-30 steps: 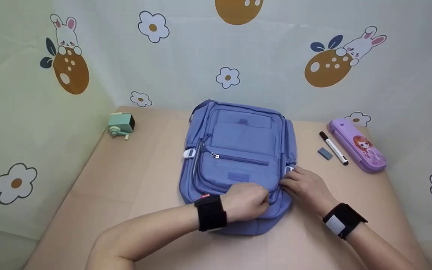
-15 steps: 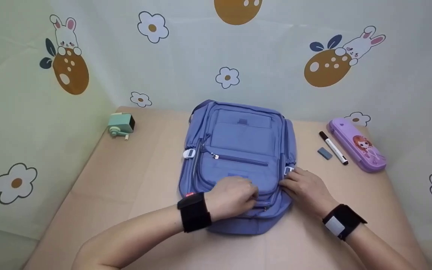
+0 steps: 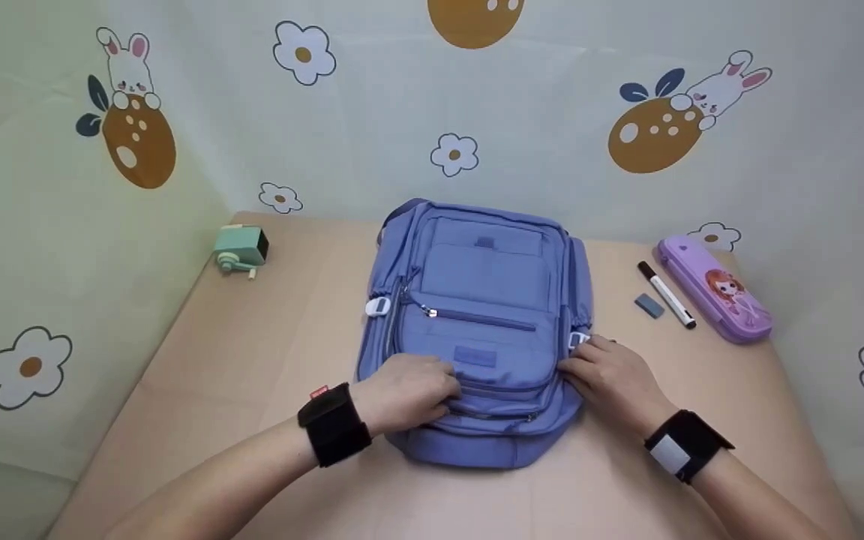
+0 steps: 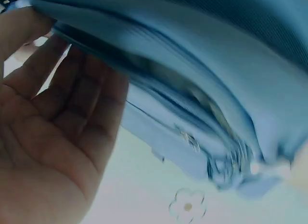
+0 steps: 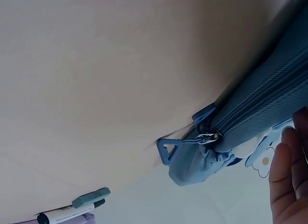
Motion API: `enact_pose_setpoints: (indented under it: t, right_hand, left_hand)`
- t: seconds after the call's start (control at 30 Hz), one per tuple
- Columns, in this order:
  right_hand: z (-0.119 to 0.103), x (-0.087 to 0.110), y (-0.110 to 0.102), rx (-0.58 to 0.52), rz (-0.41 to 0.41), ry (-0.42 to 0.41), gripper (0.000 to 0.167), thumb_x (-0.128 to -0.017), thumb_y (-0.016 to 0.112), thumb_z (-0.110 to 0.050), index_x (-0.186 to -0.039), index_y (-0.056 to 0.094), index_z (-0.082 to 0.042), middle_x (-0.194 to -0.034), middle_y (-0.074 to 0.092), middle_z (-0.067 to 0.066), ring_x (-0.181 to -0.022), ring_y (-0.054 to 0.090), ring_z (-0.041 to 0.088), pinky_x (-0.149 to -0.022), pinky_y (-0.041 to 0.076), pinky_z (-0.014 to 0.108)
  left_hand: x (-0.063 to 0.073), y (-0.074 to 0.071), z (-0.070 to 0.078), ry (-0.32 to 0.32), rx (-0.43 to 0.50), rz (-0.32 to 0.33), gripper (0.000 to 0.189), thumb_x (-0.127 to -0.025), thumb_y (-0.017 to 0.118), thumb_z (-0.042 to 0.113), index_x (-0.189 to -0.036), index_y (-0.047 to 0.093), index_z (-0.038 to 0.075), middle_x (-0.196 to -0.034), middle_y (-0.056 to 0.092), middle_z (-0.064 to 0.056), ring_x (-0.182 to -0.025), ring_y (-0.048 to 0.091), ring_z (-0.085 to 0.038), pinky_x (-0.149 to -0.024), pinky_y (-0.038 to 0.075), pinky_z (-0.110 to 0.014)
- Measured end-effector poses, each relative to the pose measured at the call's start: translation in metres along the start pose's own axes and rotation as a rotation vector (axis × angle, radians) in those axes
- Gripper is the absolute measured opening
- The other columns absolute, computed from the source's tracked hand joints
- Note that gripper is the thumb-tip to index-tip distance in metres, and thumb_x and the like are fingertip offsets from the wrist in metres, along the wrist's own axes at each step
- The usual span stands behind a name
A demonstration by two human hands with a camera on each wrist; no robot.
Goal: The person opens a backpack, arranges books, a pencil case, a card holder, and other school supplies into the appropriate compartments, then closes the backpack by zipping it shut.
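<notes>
A blue-purple backpack [image 3: 488, 274] lies front up on the table. My left hand [image 3: 408, 394] is at its lower left, thumb and curled fingers pinching at a zipped edge; whatever sits between the fingertips is hidden. In the left wrist view, the left hand [image 4: 57, 118] holds the fabric edge beside a dark gap along the zipper [image 4: 183, 101]. My right hand [image 3: 616, 379] grips the lower right side of the backpack, near a white buckle [image 3: 579, 341]. Only part of the right hand [image 5: 288, 178] shows in the right wrist view, against the bag.
To the right lie a grey-blue eraser [image 3: 649, 305], a black-capped marker [image 3: 667, 295] and a purple pencil case [image 3: 715, 289]. A green pencil sharpener with a crank [image 3: 241, 249] stands at the back left. A patterned curtain [image 3: 372, 112] hangs behind the table [image 3: 252, 360].
My left hand has slid leftward along the backpack's lower edge, uncovering the lower right zipper line and the front label patch. The right hand keeps its place.
</notes>
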State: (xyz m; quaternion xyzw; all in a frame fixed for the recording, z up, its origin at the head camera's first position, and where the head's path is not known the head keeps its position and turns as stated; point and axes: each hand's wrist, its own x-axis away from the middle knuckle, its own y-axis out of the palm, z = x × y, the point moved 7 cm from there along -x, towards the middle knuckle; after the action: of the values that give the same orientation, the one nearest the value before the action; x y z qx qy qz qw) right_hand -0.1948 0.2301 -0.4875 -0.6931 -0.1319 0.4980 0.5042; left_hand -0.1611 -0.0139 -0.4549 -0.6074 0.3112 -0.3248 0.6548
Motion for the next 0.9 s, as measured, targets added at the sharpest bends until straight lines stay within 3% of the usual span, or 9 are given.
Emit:
enact_pose_setpoints:
  t: [0.2, 0.33, 0.43, 0.57, 0.7, 0.9]
  right_hand:
    - [-0.001, 0.001, 0.002, 0.004, -0.030, 0.033, 0.021, -0.080, 0.081, -0.005, -0.100, 0.077, -0.012, -0.093, 0.068, 0.000, -0.085, 0.059, 0.022, -0.066, 0.052, 0.038]
    - [-0.006, -0.001, 0.000, 0.007, -0.045, 0.084, 0.018, -0.082, 0.078, -0.006, -0.099, 0.077, -0.011, -0.093, 0.068, 0.000, -0.086, 0.060, 0.021, -0.068, 0.053, 0.037]
    - [-0.019, -0.008, -0.009, -0.014, 0.008, 0.096, 0.014, -0.082, 0.076, -0.008, -0.096, 0.078, -0.012, -0.091, 0.069, -0.002, -0.084, 0.061, 0.018, -0.068, 0.053, 0.035]
    - [-0.048, -0.024, -0.018, -0.116, 0.073, 0.046, 0.012, -0.083, 0.080, -0.014, -0.095, 0.077, -0.014, -0.091, 0.068, -0.007, -0.081, 0.060, 0.013, -0.067, 0.052, 0.030]
    - [-0.077, -0.039, -0.013, -0.185, 0.034, -0.012, 0.018, -0.084, 0.084, -0.022, -0.099, 0.077, -0.015, -0.093, 0.066, -0.009, -0.080, 0.059, 0.010, -0.066, 0.050, 0.026]
    - [-0.092, -0.044, -0.003, -0.279, 0.026, -0.022, 0.020, -0.081, 0.085, -0.011, -0.099, 0.078, -0.016, -0.094, 0.066, -0.007, -0.081, 0.058, 0.012, -0.069, 0.050, 0.026]
  left_hand:
    - [0.000, 0.003, 0.002, 0.056, -0.118, 0.069, 0.017, -0.088, 0.069, 0.010, -0.072, 0.066, 0.014, -0.071, 0.058, 0.004, -0.061, 0.054, -0.014, -0.047, 0.045, -0.029]
    - [0.001, 0.003, 0.000, 0.047, -0.113, 0.098, 0.018, -0.088, 0.069, 0.011, -0.071, 0.063, 0.014, -0.069, 0.056, 0.004, -0.058, 0.051, -0.013, -0.047, 0.044, -0.028]
    - [0.002, 0.003, -0.002, 0.039, -0.094, 0.098, 0.016, -0.088, 0.070, 0.013, -0.073, 0.064, 0.014, -0.069, 0.056, 0.004, -0.059, 0.051, -0.013, -0.048, 0.045, -0.028]
    - [0.002, 0.002, -0.004, 0.034, -0.088, 0.095, 0.013, -0.088, 0.070, 0.013, -0.075, 0.066, 0.014, -0.071, 0.058, 0.005, -0.061, 0.053, -0.013, -0.049, 0.046, -0.029]
    - [0.001, 0.002, -0.004, 0.031, -0.091, 0.092, 0.012, -0.088, 0.071, 0.014, -0.077, 0.068, 0.014, -0.073, 0.059, 0.004, -0.061, 0.054, -0.013, -0.050, 0.048, -0.029]
    - [0.000, 0.003, -0.002, 0.043, -0.092, 0.109, 0.016, -0.087, 0.071, 0.015, -0.073, 0.064, 0.014, -0.072, 0.058, 0.004, -0.059, 0.055, -0.015, -0.049, 0.047, -0.031]
